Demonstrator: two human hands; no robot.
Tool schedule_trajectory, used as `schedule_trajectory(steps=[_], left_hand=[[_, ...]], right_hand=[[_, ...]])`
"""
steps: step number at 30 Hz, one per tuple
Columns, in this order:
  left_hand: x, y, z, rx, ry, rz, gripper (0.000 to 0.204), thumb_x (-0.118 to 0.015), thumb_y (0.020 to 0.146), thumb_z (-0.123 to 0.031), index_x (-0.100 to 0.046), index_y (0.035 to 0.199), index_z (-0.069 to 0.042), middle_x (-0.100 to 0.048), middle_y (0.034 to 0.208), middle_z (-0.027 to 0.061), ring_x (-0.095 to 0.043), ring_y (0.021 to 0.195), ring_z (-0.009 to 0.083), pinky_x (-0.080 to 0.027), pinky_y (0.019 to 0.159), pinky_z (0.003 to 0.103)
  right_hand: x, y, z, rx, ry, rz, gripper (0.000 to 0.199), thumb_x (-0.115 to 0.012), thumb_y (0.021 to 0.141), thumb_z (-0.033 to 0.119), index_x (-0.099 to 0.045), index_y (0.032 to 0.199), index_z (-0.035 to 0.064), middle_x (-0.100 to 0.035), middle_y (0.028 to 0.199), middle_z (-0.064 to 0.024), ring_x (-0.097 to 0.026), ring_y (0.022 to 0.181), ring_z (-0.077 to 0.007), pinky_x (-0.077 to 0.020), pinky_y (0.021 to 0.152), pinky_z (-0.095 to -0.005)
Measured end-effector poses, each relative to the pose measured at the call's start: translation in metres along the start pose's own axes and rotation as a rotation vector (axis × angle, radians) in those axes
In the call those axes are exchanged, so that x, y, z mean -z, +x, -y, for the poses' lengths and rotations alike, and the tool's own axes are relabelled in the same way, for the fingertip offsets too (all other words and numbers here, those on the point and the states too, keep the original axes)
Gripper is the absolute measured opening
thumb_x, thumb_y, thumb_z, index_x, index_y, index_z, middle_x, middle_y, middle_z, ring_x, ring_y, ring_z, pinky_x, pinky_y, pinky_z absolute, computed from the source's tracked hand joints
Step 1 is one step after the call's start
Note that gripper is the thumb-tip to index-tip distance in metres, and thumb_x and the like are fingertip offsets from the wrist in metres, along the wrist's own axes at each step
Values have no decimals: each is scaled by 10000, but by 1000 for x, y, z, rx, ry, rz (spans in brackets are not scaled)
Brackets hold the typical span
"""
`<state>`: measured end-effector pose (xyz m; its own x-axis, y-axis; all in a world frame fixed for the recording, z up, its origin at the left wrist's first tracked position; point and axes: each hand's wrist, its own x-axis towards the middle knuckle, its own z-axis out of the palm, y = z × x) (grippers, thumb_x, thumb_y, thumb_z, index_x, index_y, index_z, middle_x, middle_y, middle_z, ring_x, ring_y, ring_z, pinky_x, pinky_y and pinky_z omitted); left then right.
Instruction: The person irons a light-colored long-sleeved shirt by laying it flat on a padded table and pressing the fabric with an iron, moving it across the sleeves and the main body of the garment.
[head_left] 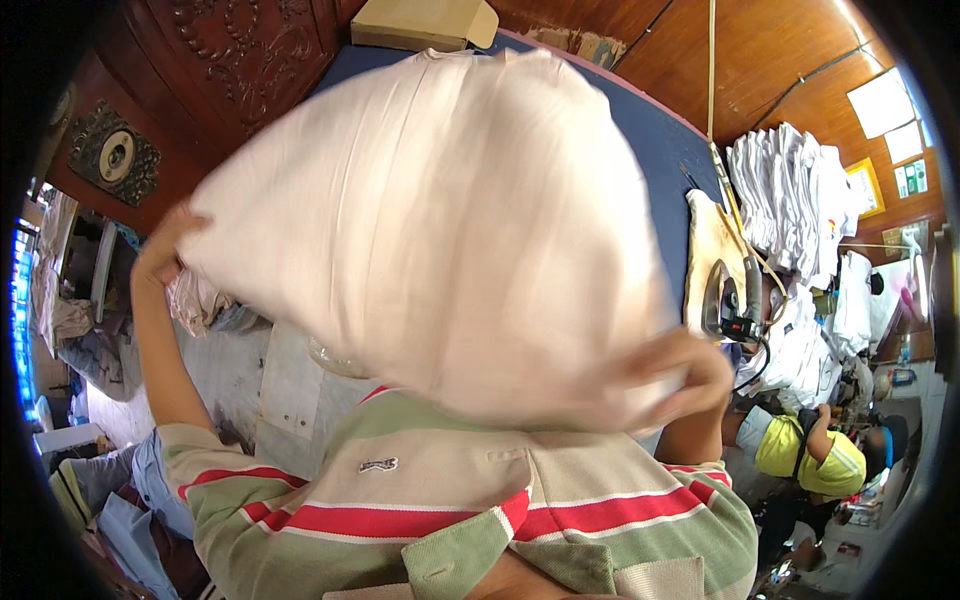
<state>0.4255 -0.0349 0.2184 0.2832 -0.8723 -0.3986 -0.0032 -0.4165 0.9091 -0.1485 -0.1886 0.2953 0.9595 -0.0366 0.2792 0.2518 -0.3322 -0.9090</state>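
A large pale pink garment [480, 230], with a long seam or placket down it, is spread out in the air before my chest. It looks like a shirt, blurred by motion, and hides most of the blue-covered table [655, 140] behind it. At its left corner, my left hand [168, 245] is closed on the edge, arm stretched out. My right hand [685, 378], smeared by motion, has its fingers bent around the near right edge. An iron [722, 298] with a black handle stands beyond my right hand, beside a tan cloth pad [704, 225].
A cardboard box [420, 22] lies at the table's far end. White garments [785, 190] hang in a row on the right, past the iron's cord. Another person in a yellow top [820, 460] is at the lower right. Folded clothes [130, 530] are piled at the lower left.
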Motion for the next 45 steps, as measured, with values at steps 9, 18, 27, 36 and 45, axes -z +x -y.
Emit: schedule_trajectory(steps=[9, 18, 27, 36, 45], left_hand=[[-197, 10, 176, -315, 1060, -738, 605, -672, 749, -291, -449, 1286, -122, -513, 1265, 97, -500, 1140, 266, -372, 919, 468], [-337, -18, 126, -467, 1016, -341, 283, -532, 811, -122, -630, 1076, -114, -587, 870, 104, -593, 811, 295, -444, 753, 419], [-312, 28, 104, -359, 956, -126, 384, -581, 847, -265, -570, 1186, -86, -566, 1183, 132, -539, 1090, 297, -416, 942, 376], [-360, 236, 30, -32, 981, -287, 319, -441, 889, -350, -598, 1055, -127, -632, 1071, 115, -570, 1057, 322, -436, 866, 464], [-365, 301, 25, -236, 746, -608, 233, -402, 933, -348, -515, 1026, -166, -647, 966, 140, -602, 928, 375, -473, 746, 500]], right_hand=[[116, -25, -296, -681, -606, -1090, 553, -635, 803, 273, -456, 1288, 77, -550, 1180, -151, -572, 1021, -255, -463, 828, -379], [106, -9, -269, -723, -750, -870, 309, -657, 748, 283, -614, 982, 84, -646, 917, -117, -610, 871, -344, -473, 723, -418], [76, -117, -190, -1024, -647, -734, 433, -596, 788, 413, -634, 1044, 66, -615, 1076, -114, -583, 980, -290, -468, 811, -386], [83, -138, -240, -812, -118, -763, 360, -656, 779, 272, -624, 1041, 28, -612, 1058, -83, -585, 929, -223, -454, 862, -349], [118, -178, -224, -1005, 127, -687, 377, -739, 714, 198, -618, 1021, 15, -624, 860, -27, -569, 784, -124, -442, 751, -254]])
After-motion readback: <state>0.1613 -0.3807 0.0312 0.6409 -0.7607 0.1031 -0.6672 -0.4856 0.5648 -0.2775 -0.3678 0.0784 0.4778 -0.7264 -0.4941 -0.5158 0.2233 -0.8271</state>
